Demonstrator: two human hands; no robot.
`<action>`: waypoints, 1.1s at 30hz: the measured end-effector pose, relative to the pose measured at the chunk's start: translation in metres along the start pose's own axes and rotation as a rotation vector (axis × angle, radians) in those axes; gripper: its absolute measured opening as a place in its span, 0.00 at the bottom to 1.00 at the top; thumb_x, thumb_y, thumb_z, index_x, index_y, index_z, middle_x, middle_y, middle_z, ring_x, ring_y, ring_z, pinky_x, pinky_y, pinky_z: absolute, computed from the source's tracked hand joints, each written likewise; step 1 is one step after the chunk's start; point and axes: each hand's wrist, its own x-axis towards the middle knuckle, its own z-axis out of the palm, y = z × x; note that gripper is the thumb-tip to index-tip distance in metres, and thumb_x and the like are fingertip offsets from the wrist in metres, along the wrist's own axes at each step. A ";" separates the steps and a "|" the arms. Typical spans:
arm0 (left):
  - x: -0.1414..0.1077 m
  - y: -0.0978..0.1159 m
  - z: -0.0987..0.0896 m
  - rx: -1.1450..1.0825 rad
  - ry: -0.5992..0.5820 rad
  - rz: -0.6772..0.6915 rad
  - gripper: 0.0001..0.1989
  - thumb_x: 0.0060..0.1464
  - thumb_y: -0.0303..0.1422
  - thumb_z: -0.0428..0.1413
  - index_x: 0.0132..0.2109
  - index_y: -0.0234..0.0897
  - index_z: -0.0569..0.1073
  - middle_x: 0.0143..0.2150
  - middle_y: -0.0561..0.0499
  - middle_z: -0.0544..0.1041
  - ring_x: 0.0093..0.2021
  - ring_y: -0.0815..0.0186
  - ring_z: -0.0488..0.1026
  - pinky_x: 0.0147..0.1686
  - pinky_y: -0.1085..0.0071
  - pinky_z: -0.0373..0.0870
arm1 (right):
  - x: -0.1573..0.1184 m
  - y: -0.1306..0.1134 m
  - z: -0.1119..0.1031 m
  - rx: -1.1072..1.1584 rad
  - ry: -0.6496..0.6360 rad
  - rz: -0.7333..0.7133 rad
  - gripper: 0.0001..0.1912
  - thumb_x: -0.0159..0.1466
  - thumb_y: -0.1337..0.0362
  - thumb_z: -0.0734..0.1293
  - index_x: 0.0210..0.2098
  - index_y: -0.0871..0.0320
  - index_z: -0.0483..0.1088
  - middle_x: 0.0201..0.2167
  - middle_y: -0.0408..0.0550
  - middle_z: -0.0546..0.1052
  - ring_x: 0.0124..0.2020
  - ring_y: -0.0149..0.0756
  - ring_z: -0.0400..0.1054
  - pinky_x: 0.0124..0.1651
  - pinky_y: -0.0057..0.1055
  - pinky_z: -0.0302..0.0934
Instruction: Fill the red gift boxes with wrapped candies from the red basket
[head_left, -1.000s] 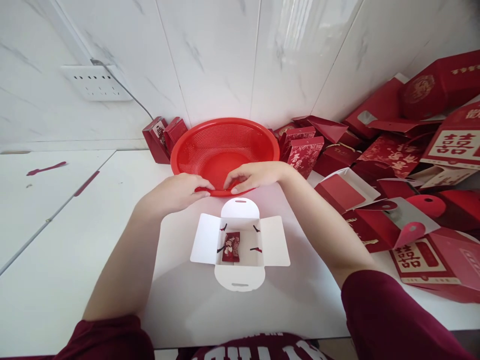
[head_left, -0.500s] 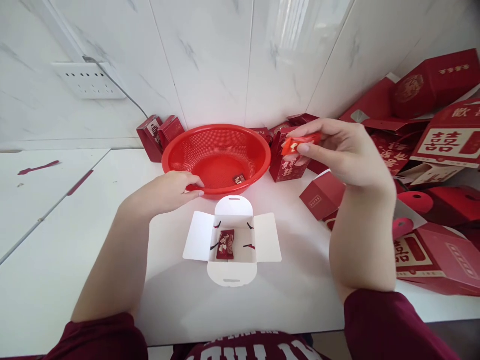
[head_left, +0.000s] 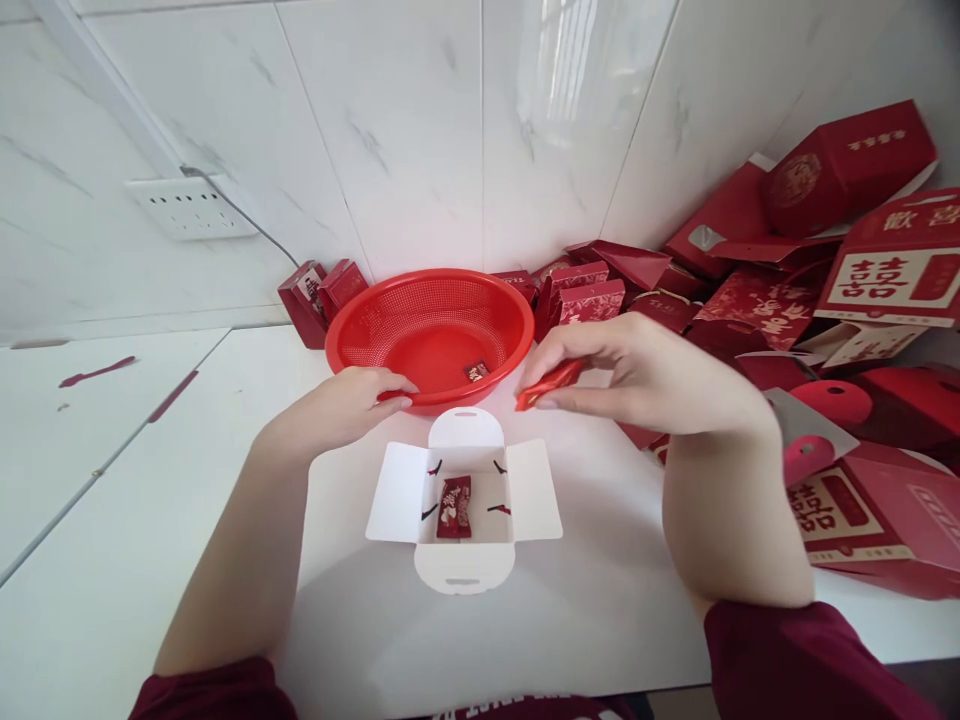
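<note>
Lowered, right hand (head_left: pixel 641 368) pinches packet (head_left: pixel 551 383) slanting lengthwise down-left; left hand (head_left: pixel 349 408) grips basket (head_left: pixel 480 310).

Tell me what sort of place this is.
Likely an indoor worktop, perhaps in a home or small workshop: a white tabletop against a marble-patterned wall, a socket panel on that wall, and many red cardboard boxes heaped at the right.

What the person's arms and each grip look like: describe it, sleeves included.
The left grip and right grip are bare; no gloves, rings or bracelets show. Plain dark-maroon fabric sleeves end near the elbows, leaving the forearms uncovered.
</note>
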 end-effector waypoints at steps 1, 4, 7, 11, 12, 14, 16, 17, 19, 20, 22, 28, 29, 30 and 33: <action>0.001 0.000 0.001 -0.007 0.003 -0.002 0.20 0.64 0.45 0.46 0.54 0.46 0.76 0.54 0.52 0.77 0.51 0.59 0.73 0.46 0.68 0.69 | 0.003 -0.002 0.004 0.006 -0.039 -0.016 0.07 0.64 0.64 0.68 0.41 0.55 0.76 0.40 0.45 0.80 0.41 0.36 0.75 0.43 0.32 0.70; 0.005 0.002 0.002 -0.029 0.007 0.007 0.19 0.64 0.45 0.46 0.52 0.45 0.76 0.52 0.52 0.78 0.49 0.59 0.74 0.43 0.69 0.69 | 0.012 -0.006 0.018 0.018 -0.152 -0.082 0.05 0.64 0.67 0.67 0.40 0.56 0.75 0.40 0.43 0.80 0.40 0.33 0.75 0.41 0.28 0.68; 0.007 0.004 0.002 -0.042 0.011 0.042 0.20 0.64 0.45 0.45 0.49 0.43 0.77 0.48 0.50 0.80 0.46 0.59 0.75 0.42 0.68 0.69 | 0.020 -0.006 0.033 0.051 -0.251 -0.090 0.06 0.65 0.70 0.65 0.39 0.56 0.74 0.39 0.42 0.81 0.38 0.30 0.74 0.37 0.26 0.67; 0.009 0.005 0.004 -0.058 0.025 0.052 0.20 0.64 0.45 0.45 0.48 0.42 0.77 0.46 0.50 0.80 0.45 0.59 0.76 0.42 0.68 0.69 | 0.030 0.000 0.045 0.071 -0.376 -0.073 0.07 0.67 0.68 0.64 0.40 0.56 0.74 0.38 0.43 0.81 0.36 0.30 0.74 0.36 0.26 0.66; 0.009 0.006 0.005 -0.060 0.025 0.046 0.19 0.64 0.44 0.45 0.48 0.43 0.77 0.47 0.50 0.80 0.45 0.59 0.76 0.42 0.68 0.69 | 0.031 0.003 0.045 0.049 -0.368 -0.071 0.06 0.67 0.67 0.64 0.39 0.56 0.75 0.38 0.43 0.81 0.36 0.31 0.74 0.36 0.27 0.65; 0.007 0.010 0.006 -0.047 0.040 0.018 0.18 0.65 0.42 0.45 0.49 0.44 0.77 0.48 0.50 0.80 0.46 0.59 0.76 0.44 0.67 0.69 | 0.033 0.008 0.041 0.001 -0.302 -0.064 0.06 0.67 0.66 0.65 0.39 0.56 0.75 0.37 0.43 0.81 0.36 0.32 0.74 0.36 0.27 0.65; 0.002 0.018 0.005 0.008 0.107 -0.017 0.18 0.66 0.39 0.45 0.53 0.45 0.75 0.51 0.50 0.78 0.48 0.57 0.76 0.45 0.66 0.69 | 0.033 0.013 0.034 -0.023 -0.204 -0.049 0.07 0.67 0.65 0.64 0.39 0.56 0.75 0.36 0.43 0.80 0.36 0.32 0.74 0.37 0.27 0.65; -0.003 0.025 0.004 0.042 0.157 -0.020 0.18 0.66 0.38 0.45 0.56 0.45 0.74 0.53 0.49 0.77 0.49 0.56 0.75 0.46 0.64 0.69 | 0.032 0.015 0.030 -0.031 -0.160 -0.034 0.08 0.67 0.64 0.64 0.40 0.56 0.75 0.36 0.43 0.80 0.37 0.32 0.74 0.38 0.27 0.65; -0.017 0.040 0.000 0.081 0.232 0.042 0.18 0.66 0.38 0.45 0.58 0.45 0.71 0.55 0.49 0.76 0.52 0.56 0.74 0.48 0.63 0.68 | 0.030 0.019 0.022 -0.050 -0.088 0.005 0.10 0.68 0.61 0.64 0.41 0.56 0.76 0.37 0.44 0.80 0.38 0.33 0.74 0.40 0.29 0.65; -0.025 0.048 -0.002 0.071 0.233 0.108 0.17 0.67 0.38 0.45 0.58 0.45 0.71 0.55 0.49 0.76 0.52 0.56 0.73 0.49 0.64 0.68 | 0.028 0.020 0.018 -0.061 -0.063 0.028 0.11 0.68 0.59 0.63 0.42 0.56 0.76 0.37 0.44 0.80 0.38 0.34 0.74 0.41 0.30 0.65; -0.041 0.062 -0.005 0.006 0.130 0.282 0.16 0.68 0.40 0.45 0.56 0.48 0.72 0.54 0.52 0.77 0.52 0.59 0.73 0.50 0.66 0.67 | 0.024 0.020 0.011 -0.070 -0.030 0.061 0.12 0.68 0.57 0.64 0.42 0.56 0.76 0.38 0.45 0.80 0.39 0.35 0.74 0.42 0.32 0.65; -0.069 0.087 0.005 -0.104 -0.245 0.597 0.24 0.54 0.46 0.63 0.55 0.47 0.72 0.53 0.52 0.77 0.53 0.58 0.72 0.51 0.66 0.66 | 0.008 0.011 -0.001 -0.080 0.067 0.065 0.11 0.67 0.55 0.65 0.41 0.54 0.75 0.38 0.46 0.80 0.38 0.37 0.74 0.42 0.33 0.66; -0.069 0.089 0.008 -0.085 -0.261 0.606 0.24 0.52 0.45 0.64 0.54 0.46 0.72 0.53 0.51 0.77 0.53 0.57 0.73 0.50 0.65 0.66 | 0.006 0.009 -0.002 -0.083 0.076 0.059 0.10 0.67 0.56 0.66 0.41 0.54 0.76 0.39 0.46 0.80 0.39 0.37 0.74 0.43 0.33 0.67; -0.069 0.091 0.011 -0.057 -0.271 0.612 0.23 0.52 0.44 0.65 0.53 0.44 0.73 0.51 0.51 0.78 0.51 0.57 0.73 0.49 0.64 0.66 | 0.004 0.008 -0.003 -0.085 0.079 0.054 0.10 0.67 0.56 0.66 0.41 0.53 0.76 0.39 0.46 0.80 0.40 0.38 0.75 0.44 0.33 0.67; -0.068 0.096 0.017 0.039 -0.282 0.616 0.17 0.51 0.41 0.66 0.46 0.42 0.75 0.44 0.51 0.79 0.47 0.57 0.75 0.45 0.63 0.67 | -0.001 0.004 -0.005 -0.110 0.075 0.047 0.10 0.67 0.57 0.66 0.41 0.53 0.76 0.40 0.46 0.80 0.40 0.38 0.75 0.43 0.33 0.67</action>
